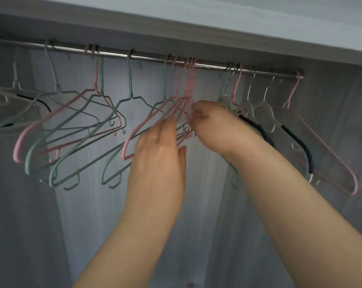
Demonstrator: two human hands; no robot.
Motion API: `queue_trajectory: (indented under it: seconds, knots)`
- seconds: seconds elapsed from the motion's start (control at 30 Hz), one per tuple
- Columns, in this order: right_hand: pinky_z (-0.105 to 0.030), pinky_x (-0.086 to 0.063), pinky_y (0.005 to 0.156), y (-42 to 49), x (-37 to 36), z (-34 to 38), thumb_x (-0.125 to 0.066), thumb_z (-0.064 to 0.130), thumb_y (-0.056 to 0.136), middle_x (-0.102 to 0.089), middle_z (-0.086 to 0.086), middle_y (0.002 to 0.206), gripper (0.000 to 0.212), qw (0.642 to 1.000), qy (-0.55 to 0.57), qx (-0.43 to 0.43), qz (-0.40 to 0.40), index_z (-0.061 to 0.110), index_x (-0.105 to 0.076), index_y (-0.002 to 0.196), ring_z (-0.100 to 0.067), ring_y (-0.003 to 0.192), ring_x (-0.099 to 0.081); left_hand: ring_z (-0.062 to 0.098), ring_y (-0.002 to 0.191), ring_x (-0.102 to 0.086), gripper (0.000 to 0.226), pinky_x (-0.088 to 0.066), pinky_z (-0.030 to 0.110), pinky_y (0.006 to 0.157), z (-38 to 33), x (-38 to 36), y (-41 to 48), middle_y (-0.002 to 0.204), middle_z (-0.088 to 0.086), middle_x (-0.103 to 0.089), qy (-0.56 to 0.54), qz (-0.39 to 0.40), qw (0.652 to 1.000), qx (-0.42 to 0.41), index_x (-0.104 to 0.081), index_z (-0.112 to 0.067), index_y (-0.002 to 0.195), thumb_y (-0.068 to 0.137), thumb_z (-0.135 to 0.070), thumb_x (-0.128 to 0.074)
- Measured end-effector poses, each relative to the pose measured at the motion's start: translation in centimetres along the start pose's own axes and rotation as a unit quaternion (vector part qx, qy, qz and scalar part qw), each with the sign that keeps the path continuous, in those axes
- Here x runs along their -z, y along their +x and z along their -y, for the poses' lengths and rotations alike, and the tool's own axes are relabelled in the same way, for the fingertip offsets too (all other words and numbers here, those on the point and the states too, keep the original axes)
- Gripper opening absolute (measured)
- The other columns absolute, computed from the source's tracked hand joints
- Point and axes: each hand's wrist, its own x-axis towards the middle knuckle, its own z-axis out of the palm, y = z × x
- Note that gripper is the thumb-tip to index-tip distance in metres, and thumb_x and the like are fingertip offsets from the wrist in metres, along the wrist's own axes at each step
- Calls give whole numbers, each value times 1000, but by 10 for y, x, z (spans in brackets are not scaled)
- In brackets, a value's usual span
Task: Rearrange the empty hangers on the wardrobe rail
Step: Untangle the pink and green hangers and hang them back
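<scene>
A metal wardrobe rail (151, 56) runs across the top, sloping down to the right. Several empty wire hangers hang on it, pink and grey-green ones to the left and middle. A bunch of pink hangers (189, 80) hangs at the middle of the rail. My right hand (203, 116) has its fingers curled round the right shoulders of that bunch. My left hand (161, 148) lies with straight fingers against the bunch's left arms. Clear plastic hangers with dark pads (265, 113) hang to the right, partly behind my right forearm. One pink hanger (329, 150) hangs at the rail's right end.
The wardrobe's top panel (196, 34) sits just above the rail. A pale back wall (113, 215) lies behind the hangers and a grey side panel (342, 100) closes the right. Hangers at the far left (13, 92) overlap and tangle.
</scene>
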Motion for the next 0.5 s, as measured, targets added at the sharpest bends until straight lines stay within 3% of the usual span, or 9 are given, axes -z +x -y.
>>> queue_trajectory:
  seconds: [0.07, 0.13, 0.17, 0.27, 0.4, 0.5]
  knots:
    - [-40, -55, 86, 12, -15, -2, -39, 3, 92, -56, -9, 87, 17, 990, 123, -66, 35, 11, -54, 85, -28, 89, -63, 38, 91, -58, 47, -34, 31, 81, 10, -8, 8, 101, 20, -66, 79, 39, 996, -7, -56, 0, 113, 68, 3, -69]
    - [-46, -53, 92, 16, -29, -7, -37, -2, 91, -60, -12, 89, 26, 964, 232, -105, 70, 14, -49, 75, -31, 91, -64, 38, 73, -60, 47, -45, 36, 66, 16, -11, 14, 79, 22, -67, 122, 56, 991, -12, -61, 4, 100, 56, 15, -70]
    - [-44, -52, 93, 17, -34, -10, -36, -4, 90, -61, -11, 88, 29, 955, 265, -108, 80, 15, -49, 74, -29, 88, -64, 39, 71, -60, 45, -48, 36, 61, 17, -13, 16, 76, 23, -67, 124, 83, 989, -8, -61, 5, 100, 57, 18, -65]
    - [-36, -50, 90, 17, -41, -19, -30, -11, 87, -62, -5, 80, 35, 937, 328, -92, 79, 14, -53, 78, -19, 76, -61, 39, 78, -64, 42, -51, 39, 64, 16, -17, 20, 85, 24, -67, 87, 97, 991, -4, -58, 3, 107, 69, 18, -52]
    - [-13, -50, 56, 21, -38, -27, -26, -15, 88, -59, -9, 91, 39, 940, 330, -65, 50, 9, -53, 104, -13, 69, -58, 35, 90, -62, 44, -49, 37, 73, 7, -20, 35, 99, 21, -65, 41, 44, 998, -14, -51, -2, 120, 78, 10, -46]
    - [-9, -46, 44, 24, -31, -31, -29, -13, 91, -60, -20, 111, 43, 951, 301, -54, 39, 5, -49, 125, -15, 80, -55, 32, 74, -59, 31, -34, 23, 54, -14, -16, 53, 88, 22, -65, -8, -8, 999, -44, -58, 3, 103, 76, 7, -45]
